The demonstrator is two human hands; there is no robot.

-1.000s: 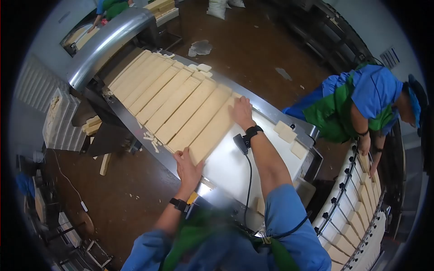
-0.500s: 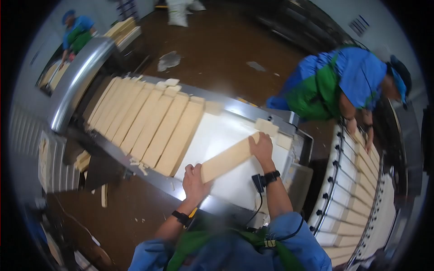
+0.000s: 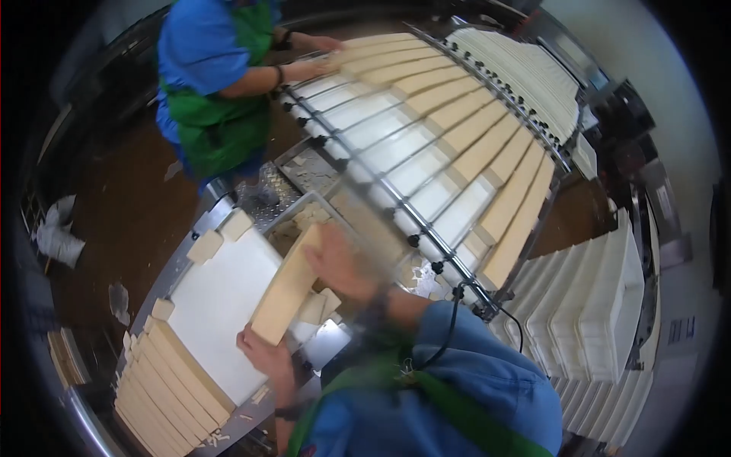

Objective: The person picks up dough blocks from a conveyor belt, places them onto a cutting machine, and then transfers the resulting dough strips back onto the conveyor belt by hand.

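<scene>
A long pale yellow slab point(image 3: 286, 293) is held between my two hands, slanting over the right end of a white belt point(image 3: 221, 286). At its near end, my left hand point(image 3: 266, 356) is closed with fingers at the edge and corner. Around the far end sits my right hand point(image 3: 343, 263), somewhat blurred by motion. Several like slabs point(image 3: 171, 388) lie side by side on the belt at the lower left. Small cut-off blocks point(image 3: 205, 247) rest along the belt's far edge, and more offcuts point(image 3: 320, 306) lie just right of the held slab.
To the right a long rack point(image 3: 426, 164) with thin dividing bars carries rows of slabs. A co-worker point(image 3: 217, 91) stands at its far end, hands on the slabs there. A bin of scraps point(image 3: 335, 199) sits between belt and rack. Stacked white trays point(image 3: 579, 305) stand at the right.
My view has swung to the right toward the rack. The held slab has come off its place above the middle of the belt to the belt's right end, still in both hands.
</scene>
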